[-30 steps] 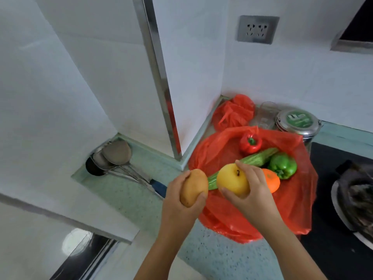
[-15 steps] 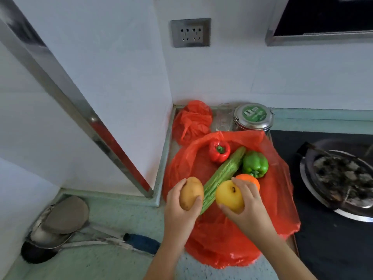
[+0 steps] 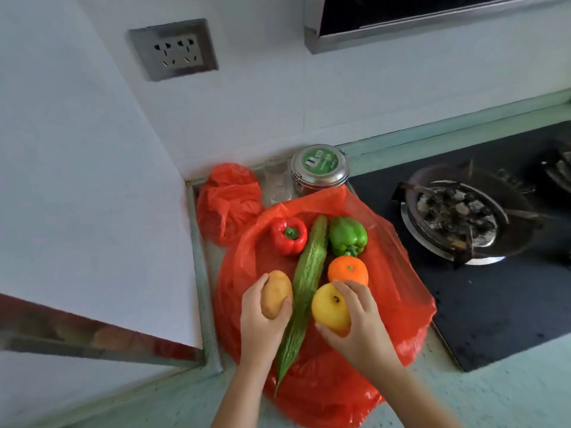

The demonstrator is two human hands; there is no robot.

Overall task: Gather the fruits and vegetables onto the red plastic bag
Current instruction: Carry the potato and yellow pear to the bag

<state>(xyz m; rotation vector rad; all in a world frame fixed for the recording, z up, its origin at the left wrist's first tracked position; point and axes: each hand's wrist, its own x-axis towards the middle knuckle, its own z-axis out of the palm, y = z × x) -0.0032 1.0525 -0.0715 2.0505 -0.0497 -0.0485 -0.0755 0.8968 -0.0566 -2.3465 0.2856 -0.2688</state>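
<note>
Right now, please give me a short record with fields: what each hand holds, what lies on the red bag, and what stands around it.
left hand: grips a potato, left of the bitter gourd
right hand: grips a round yellow fruit, next to the orange
lying on the red plastic bag: red bell pepper, bitter gourd, green bell pepper, orange
behind the bag: crumpled red bag, clear glass, metal tin with green lid
right of the bag: gas burner
held items touching the bag: cannot tell
</note>
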